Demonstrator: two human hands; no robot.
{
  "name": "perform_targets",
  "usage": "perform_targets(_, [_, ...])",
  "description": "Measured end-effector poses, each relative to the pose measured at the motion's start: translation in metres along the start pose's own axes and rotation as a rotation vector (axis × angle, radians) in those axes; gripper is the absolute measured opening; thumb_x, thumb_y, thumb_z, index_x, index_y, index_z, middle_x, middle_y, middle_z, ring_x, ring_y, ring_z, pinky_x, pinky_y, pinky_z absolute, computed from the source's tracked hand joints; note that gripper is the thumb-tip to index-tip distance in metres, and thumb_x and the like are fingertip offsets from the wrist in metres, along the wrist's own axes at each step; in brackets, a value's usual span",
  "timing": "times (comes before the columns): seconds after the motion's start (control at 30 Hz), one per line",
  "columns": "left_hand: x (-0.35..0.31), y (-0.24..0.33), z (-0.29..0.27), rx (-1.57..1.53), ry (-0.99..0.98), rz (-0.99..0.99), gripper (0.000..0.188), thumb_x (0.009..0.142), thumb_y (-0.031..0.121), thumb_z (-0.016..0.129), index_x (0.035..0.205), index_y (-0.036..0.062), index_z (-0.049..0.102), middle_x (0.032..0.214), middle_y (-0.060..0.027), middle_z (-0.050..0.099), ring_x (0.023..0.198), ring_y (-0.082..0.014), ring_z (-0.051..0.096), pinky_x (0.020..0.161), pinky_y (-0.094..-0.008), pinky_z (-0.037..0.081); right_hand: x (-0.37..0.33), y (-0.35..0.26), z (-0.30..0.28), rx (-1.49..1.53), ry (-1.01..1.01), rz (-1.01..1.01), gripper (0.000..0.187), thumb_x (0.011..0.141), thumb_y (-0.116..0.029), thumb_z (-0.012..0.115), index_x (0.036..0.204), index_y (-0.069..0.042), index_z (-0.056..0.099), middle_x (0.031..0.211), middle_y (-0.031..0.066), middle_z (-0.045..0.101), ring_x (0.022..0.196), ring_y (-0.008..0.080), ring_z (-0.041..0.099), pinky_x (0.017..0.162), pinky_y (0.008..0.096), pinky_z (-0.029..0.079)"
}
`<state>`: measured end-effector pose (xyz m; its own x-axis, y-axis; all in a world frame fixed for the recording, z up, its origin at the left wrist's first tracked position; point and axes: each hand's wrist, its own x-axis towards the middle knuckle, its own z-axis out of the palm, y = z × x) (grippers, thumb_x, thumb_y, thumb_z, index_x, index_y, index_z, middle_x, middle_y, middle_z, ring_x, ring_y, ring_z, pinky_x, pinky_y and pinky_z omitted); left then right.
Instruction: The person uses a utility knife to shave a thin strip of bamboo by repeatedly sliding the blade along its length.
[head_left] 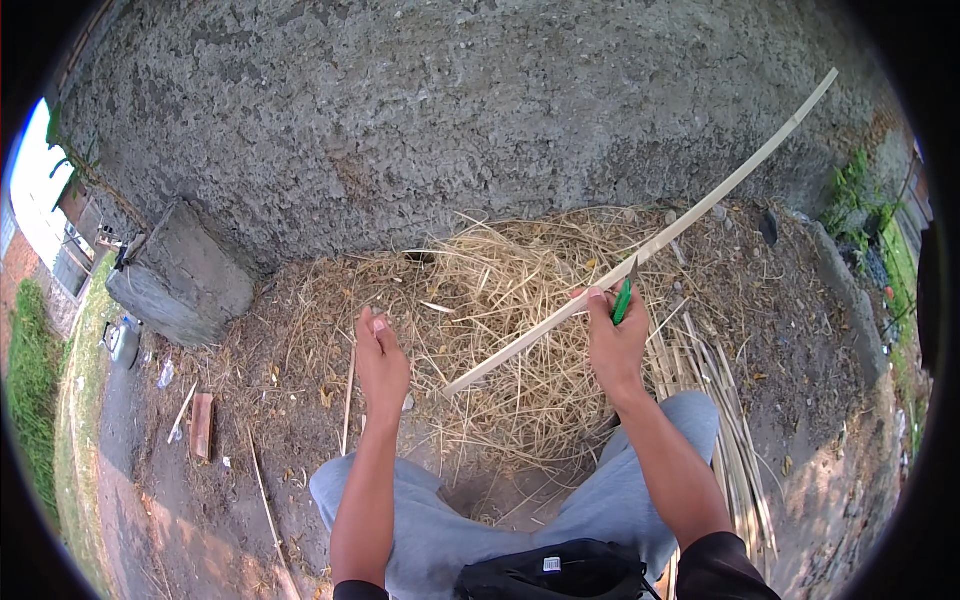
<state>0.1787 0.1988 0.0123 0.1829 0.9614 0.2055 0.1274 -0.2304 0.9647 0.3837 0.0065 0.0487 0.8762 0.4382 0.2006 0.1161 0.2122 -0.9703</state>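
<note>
Pale strip [665, 240] slants through right hand [617, 350]

Its long axis rises from lower left to upper right. The right fingers pinch it, together with a green-handled knife [622, 302]. Its lower end lies nearer the left hand [383, 368], apart; these fingers curl narrow, holding what I cannot tell.

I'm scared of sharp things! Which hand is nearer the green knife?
Right. The right hand holds the green knife; the left hand is apart from it, off to the left.
</note>
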Motion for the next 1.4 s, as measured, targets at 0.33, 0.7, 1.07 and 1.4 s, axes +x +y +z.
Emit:
perform_targets(0.33, [-0.019,0.038,-0.015,-0.021,-0.718,-0.095,0.042,0.087,0.015,0.071,0.123,-0.0031,0.058,0.109,-0.0128,0.067,0.095,-0.0176,0.066,0.075,-0.0298,0.055,0.005,0.002,-0.005,0.026,0.023,0.057,0.006,0.097,-0.008,0.053,0.100,-0.002,0.052,0.087,0.0050,0.071,0.047,0.0006,0.034,0.043,0.0207,0.027])
perform_targets(0.7, [-0.044,0.040,-0.007,0.367,-0.609,0.418,0.018,0.075,0.011,0.079,0.089,0.0011,0.073,0.081,-0.0117,0.072,0.069,-0.0241,0.068,0.062,-0.0339,0.051,-0.001,0.003,0.002,-0.027,0.038,0.002,0.006,0.096,-0.008,0.054,0.098,-0.002,0.053,0.087,0.0052,0.071,0.050,0.0010,0.033,0.046,0.0214,0.029])
perform_targets(1.07, [-0.032,0.025,-0.019,0.500,-0.671,0.594,0.031,0.080,0.026,0.075,0.099,0.0015,0.071,0.100,-0.0152,0.070,0.097,-0.0329,0.065,0.086,-0.0403,0.051,-0.009,0.015,0.012,-0.003,-0.061,-0.010,0.009,0.095,-0.007,0.056,0.100,-0.001,0.051,0.089,0.0072,0.072,0.054,0.0021,0.039,0.049,0.0225,0.033])
perform_targets(1.4, [-0.066,0.081,0.047,0.599,-0.775,0.208,0.032,0.098,0.029,0.055,0.104,-0.0015,0.062,0.087,-0.0168,0.069,0.077,-0.0333,0.067,0.068,-0.0407,0.050,-0.029,0.021,0.030,0.121,-0.215,-0.033,0.018,0.094,-0.011,0.061,0.104,0.001,0.054,0.085,0.0053,0.071,0.059,0.0022,0.046,0.053,0.0218,0.038])
